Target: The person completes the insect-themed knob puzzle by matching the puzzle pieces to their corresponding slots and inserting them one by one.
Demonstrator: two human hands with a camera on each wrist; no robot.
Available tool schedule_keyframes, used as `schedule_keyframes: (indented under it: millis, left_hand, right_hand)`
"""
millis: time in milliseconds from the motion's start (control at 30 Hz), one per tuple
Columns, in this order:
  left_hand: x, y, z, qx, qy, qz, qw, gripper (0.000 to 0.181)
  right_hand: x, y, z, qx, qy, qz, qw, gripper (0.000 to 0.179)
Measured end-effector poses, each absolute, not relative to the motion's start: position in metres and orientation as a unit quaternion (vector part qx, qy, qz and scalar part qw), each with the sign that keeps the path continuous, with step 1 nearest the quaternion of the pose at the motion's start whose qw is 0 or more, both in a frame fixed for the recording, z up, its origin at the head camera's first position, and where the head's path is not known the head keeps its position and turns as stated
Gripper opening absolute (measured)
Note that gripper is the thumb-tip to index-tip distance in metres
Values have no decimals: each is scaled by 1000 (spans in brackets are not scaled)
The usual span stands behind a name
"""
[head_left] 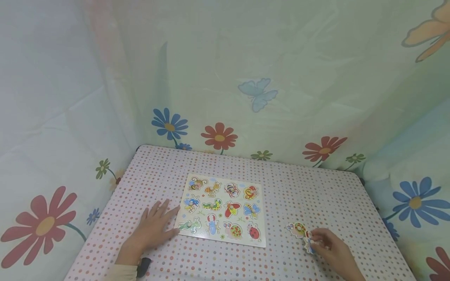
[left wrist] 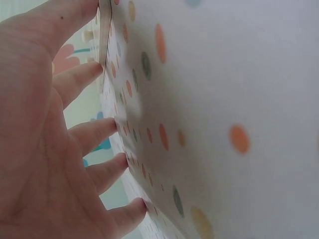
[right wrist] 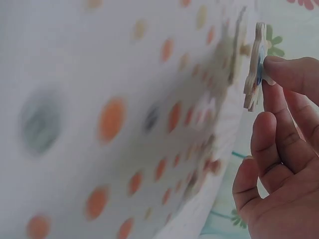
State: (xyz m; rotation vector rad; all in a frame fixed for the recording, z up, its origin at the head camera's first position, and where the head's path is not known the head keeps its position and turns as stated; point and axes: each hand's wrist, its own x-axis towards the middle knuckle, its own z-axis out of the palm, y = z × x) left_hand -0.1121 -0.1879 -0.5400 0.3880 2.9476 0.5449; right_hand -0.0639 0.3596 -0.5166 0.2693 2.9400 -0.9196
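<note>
A flat wooden puzzle board (head_left: 221, 210) with rows of colourful insect pictures lies on the table. At its left side my left hand (head_left: 149, 228) rests with fingers spread, its thumb and a fingertip right at the board's edge (left wrist: 104, 35). My right hand (head_left: 330, 248) pinches a small knobbed puzzle piece (right wrist: 256, 64), partly blue, between thumb and fingers. In the right wrist view this piece stands on edge, raised over the table. Close to it on the cloth is a loose snail puzzle piece (head_left: 298, 229). Another knobbed piece (right wrist: 199, 174) lies below, blurred, beside the right hand.
A white tablecloth (head_left: 281, 187) with coloured dots covers the table. Pale curtains printed with flowers and butterflies (head_left: 258, 93) hang behind it and on both sides. A dark wristband (head_left: 143, 267) shows at the left sleeve.
</note>
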Motion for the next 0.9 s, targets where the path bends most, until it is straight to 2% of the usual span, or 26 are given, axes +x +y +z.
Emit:
schedule_keyframes:
  millis: [167, 400, 900]
  left_hand:
    - [-112, -188, -540, 127, 974, 179, 62, 71]
    - [-112, -188, -541, 125, 973, 183, 61, 71]
    - [-113, -189, -543, 132, 974, 177, 52, 71]
  right_hand:
    - [-70, 342, -512, 63, 949, -308, 24, 41]
    - [-84, 313, -515, 16, 944, -328, -5, 38]
    - [-116, 248, -519, -55, 913, -402, 27, 33]
